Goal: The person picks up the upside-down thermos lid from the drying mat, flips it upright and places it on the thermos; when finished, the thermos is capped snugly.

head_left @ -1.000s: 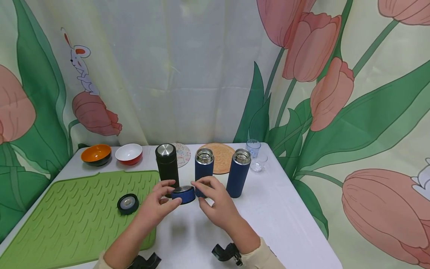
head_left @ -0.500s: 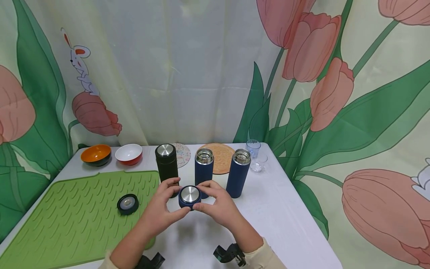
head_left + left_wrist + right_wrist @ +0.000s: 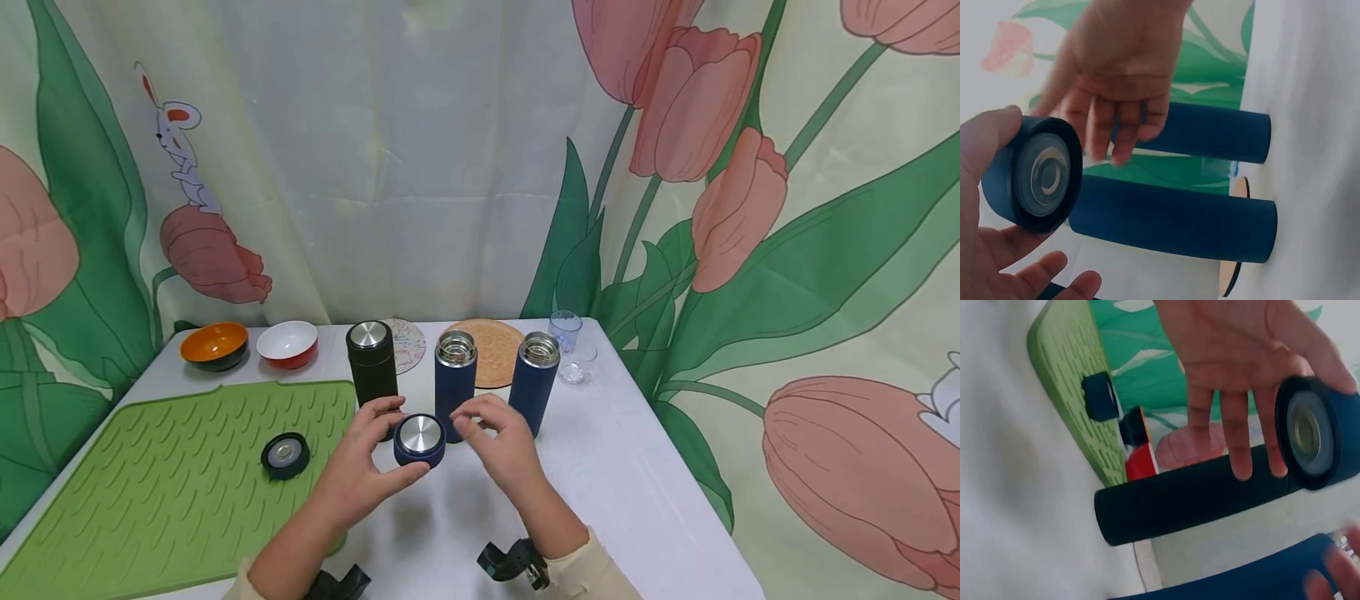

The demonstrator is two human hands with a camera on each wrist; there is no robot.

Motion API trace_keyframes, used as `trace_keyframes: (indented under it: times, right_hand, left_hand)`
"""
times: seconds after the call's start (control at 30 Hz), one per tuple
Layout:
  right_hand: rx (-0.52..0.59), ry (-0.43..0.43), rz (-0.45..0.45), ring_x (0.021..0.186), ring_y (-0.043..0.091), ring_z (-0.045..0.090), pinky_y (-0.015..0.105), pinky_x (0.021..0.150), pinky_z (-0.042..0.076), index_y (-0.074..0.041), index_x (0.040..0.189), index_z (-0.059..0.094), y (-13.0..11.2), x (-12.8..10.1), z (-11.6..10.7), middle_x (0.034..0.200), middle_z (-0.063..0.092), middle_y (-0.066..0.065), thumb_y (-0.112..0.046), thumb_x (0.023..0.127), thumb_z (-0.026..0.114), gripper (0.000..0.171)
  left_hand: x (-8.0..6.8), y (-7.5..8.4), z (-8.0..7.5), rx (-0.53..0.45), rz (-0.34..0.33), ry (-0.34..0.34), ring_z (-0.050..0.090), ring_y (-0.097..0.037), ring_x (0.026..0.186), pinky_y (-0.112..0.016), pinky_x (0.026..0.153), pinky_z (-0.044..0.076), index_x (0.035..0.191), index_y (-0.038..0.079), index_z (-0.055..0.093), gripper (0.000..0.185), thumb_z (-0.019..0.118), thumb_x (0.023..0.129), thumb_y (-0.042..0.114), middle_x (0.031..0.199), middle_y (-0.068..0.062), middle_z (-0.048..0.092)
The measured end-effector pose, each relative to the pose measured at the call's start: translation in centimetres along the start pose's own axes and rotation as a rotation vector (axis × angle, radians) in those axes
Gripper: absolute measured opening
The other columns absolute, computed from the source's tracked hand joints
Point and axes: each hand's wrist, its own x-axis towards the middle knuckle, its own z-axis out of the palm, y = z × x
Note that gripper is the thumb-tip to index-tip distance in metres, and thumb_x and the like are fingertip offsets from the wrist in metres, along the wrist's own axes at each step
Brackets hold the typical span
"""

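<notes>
My left hand (image 3: 369, 462) pinches a blue flask lid (image 3: 420, 437) between thumb and fingers, above the table. Its steel top shows in the head view. The left wrist view shows the black-rimmed underside of the lid (image 3: 1034, 175). My right hand (image 3: 501, 442) is just right of the lid, apart from it, fingers loosely bent and holding nothing. Beyond the hands stand two blue vacuum flasks, a middle flask (image 3: 454, 387) and a right flask (image 3: 536, 387), both uncapped with steel mouths. A dark flask (image 3: 372, 367) with a steel-topped lid stands behind my left hand.
A green ridged mat (image 3: 187, 475) covers the table's left side, with a black lid (image 3: 286, 456) on it, underside up. At the back are an orange bowl (image 3: 215, 343), a white-and-red bowl (image 3: 288, 343), a round cork-coloured board (image 3: 495, 354) and clear glasses (image 3: 566, 332).
The lid tilted so its steel top faces the camera, while both hands held it. Since then my right hand has let go and moved slightly right; the left hand keeps hold.
</notes>
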Motion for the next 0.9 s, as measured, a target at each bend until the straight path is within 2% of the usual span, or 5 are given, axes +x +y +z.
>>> trace_keyframes:
  times: [0.13, 0.23, 0.37, 0.67, 0.9]
  right_hand:
    - [0.017, 0.225, 0.061, 0.116, 0.026, 0.061, 0.046, 0.096, 0.052, -0.011, 0.123, 0.076, 1.1, 1.6, 0.4, 0.120, 0.067, 0.009, -0.026, 0.096, 0.080, 0.031]
    - [-0.015, 0.179, 0.122, 0.136, 0.031, 0.052, 0.056, 0.108, 0.048, -0.011, 0.152, 0.056, 1.8, 2.6, 0.9, 0.146, 0.054, 0.014, -0.034, 0.093, 0.084, 0.069]
    - [-0.072, 0.077, 0.183, 0.149, 0.034, 0.046, 0.059, 0.117, 0.045, -0.013, 0.164, 0.040, 2.9, 3.5, 1.7, 0.162, 0.042, 0.014, -0.046, 0.088, 0.086, 0.095]
    - [-0.055, 0.050, 0.193, 0.145, 0.035, 0.053, 0.060, 0.114, 0.048, -0.015, 0.156, 0.053, 4.9, 5.1, 2.7, 0.154, 0.053, 0.011, -0.049, 0.088, 0.085, 0.083]
    - [0.019, 0.050, 0.163, 0.139, 0.035, 0.058, 0.062, 0.118, 0.043, -0.017, 0.150, 0.062, 6.2, 6.1, 3.1, 0.143, 0.059, 0.010, -0.034, 0.088, 0.086, 0.069]
  left_hand:
    - [-0.1, 0.0, -0.1, 0.006, -0.006, 0.029, 0.050, -0.035, 0.144, -0.057, 0.109, 0.052, 0.130, 0.010, 0.072, 0.062, 0.094, 0.080, 0.040, 0.157, -0.009, 0.050]
    - [-0.1, 0.0, -0.1, 0.006, -0.013, 0.038, 0.051, -0.033, 0.143, -0.056, 0.108, 0.052, 0.130, 0.011, 0.072, 0.062, 0.094, 0.080, 0.040, 0.157, -0.008, 0.051]
    - [-0.1, 0.0, -0.1, 0.011, -0.016, 0.043, 0.052, -0.031, 0.141, -0.054, 0.108, 0.052, 0.130, 0.012, 0.072, 0.062, 0.094, 0.080, 0.041, 0.155, -0.007, 0.052]
    - [0.7, 0.0, 0.2, -0.015, -0.031, 0.046, 0.053, -0.030, 0.141, -0.055, 0.110, 0.053, 0.132, 0.012, 0.071, 0.062, 0.093, 0.082, 0.041, 0.154, -0.005, 0.053]
    - [1.9, 0.4, 0.6, -0.080, -0.028, 0.053, 0.056, -0.030, 0.139, -0.055, 0.111, 0.053, 0.137, 0.014, 0.068, 0.063, 0.092, 0.083, 0.037, 0.154, -0.004, 0.053]
